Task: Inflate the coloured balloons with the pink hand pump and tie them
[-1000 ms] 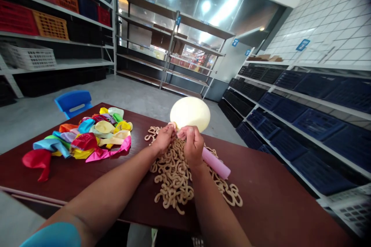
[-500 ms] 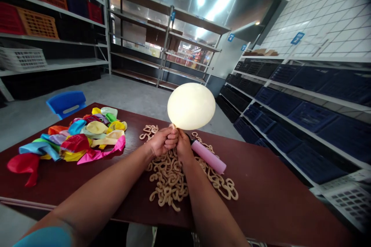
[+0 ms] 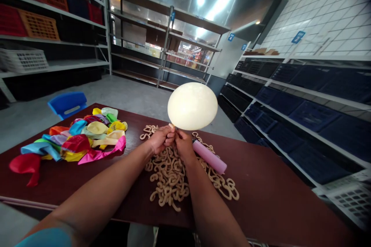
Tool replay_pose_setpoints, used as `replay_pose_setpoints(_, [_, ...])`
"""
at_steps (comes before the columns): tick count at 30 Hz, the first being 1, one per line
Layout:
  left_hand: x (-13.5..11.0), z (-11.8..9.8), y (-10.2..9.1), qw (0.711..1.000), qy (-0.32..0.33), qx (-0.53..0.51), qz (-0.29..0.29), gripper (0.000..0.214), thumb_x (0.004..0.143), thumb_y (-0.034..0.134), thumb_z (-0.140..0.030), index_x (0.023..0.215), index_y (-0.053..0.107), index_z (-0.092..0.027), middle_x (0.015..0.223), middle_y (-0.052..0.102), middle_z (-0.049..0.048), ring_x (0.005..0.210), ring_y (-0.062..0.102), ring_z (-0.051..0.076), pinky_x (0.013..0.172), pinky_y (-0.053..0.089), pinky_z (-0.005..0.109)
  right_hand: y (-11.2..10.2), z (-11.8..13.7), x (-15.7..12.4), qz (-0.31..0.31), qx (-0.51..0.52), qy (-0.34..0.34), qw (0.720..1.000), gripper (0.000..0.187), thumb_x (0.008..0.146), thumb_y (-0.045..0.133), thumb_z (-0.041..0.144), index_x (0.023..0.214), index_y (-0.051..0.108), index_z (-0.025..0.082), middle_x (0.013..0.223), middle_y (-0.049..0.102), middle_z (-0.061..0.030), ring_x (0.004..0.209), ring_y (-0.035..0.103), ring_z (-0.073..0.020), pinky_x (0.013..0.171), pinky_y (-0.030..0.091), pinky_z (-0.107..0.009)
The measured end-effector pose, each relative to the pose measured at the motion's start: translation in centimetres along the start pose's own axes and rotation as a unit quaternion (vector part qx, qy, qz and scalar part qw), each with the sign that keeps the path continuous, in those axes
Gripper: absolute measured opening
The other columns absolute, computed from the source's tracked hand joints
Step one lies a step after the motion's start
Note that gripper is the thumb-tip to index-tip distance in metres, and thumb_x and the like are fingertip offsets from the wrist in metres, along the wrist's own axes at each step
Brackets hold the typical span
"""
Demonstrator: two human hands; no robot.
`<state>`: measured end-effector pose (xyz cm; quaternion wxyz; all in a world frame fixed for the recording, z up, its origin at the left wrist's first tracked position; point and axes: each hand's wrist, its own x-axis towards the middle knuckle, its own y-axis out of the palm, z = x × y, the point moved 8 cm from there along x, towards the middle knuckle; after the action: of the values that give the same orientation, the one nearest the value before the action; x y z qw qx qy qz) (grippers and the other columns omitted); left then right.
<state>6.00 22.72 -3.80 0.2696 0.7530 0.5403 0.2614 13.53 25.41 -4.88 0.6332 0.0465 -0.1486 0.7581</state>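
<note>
A pale cream, inflated balloon (image 3: 193, 106) stands up above the table, its neck pointing down at my hands. My left hand (image 3: 162, 139) is closed, thumb and fingers pinching the balloon's neck. Right beside it, my right hand (image 3: 184, 145) is also closed at the neck, its fingertips partly hidden. Under both hands spreads a heap of beige, curly, tube-like strands (image 3: 169, 179); their kind is not clear. A pink cylinder with a dark end (image 3: 209, 157), like a hand balloon pump, lies on the strands by my right hand.
Several limp balloons of many colours (image 3: 77, 142) lie on the left of the dark red table (image 3: 261, 193). A blue chair (image 3: 67, 104) stands beyond. Shelves with orange crates (image 3: 40, 25) rise at left, dark blue crates (image 3: 315, 115) at right, a metal rack (image 3: 165, 46) behind.
My hands have moved slightly apart at the balloon's neck, and the fingers of my right hand have shifted. The balloon has swung a little to the right.
</note>
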Motion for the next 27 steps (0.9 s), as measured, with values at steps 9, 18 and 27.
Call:
replay_pose_setpoints(9, [0.5,-0.8,-4.0,0.98,0.049,0.088,-0.174,0.02,0.074,0.053,-0.031,0.068,0.041,-0.016,0.046,0.03,-0.0087,0.033,0.023,0.002,0.035,0.014,0.015,-1.6,1.6,-0.2,-0.045,-0.087,-0.056,0.994,0.026,0.072,0.055,0.043,0.077,0.065,0.019,0.068,0.063,0.0003,0.06,0.054,-0.0122,0.058,0.044,-0.023])
replay_pose_setpoints(18, [-0.2,-3.7,-4.2,0.835,0.15,0.471,-0.241,0.027,0.081,0.042,-0.038,0.067,0.052,-0.017,0.058,0.054,0.0007,0.052,0.047,0.012,0.05,0.035,0.023,-0.3,4.9,-1.1,0.03,-0.126,-0.197,0.972,0.02,0.08,0.045,0.024,0.09,0.063,0.022,0.091,0.058,-0.0024,0.08,0.055,-0.0122,0.076,0.045,-0.027])
replay_pose_setpoints(27, [-0.4,-3.5,-2.2,0.709,0.18,0.651,-0.205,0.032,0.086,0.032,-0.032,0.071,0.056,-0.017,0.066,0.059,0.0036,0.061,0.052,0.015,0.061,0.037,0.025,-0.9,5.7,-1.3,-0.005,-0.159,-0.226,0.961,0.014,0.078,0.05,0.024,0.083,0.063,0.022,0.082,0.059,-0.0013,0.073,0.055,-0.0124,0.07,0.045,-0.026])
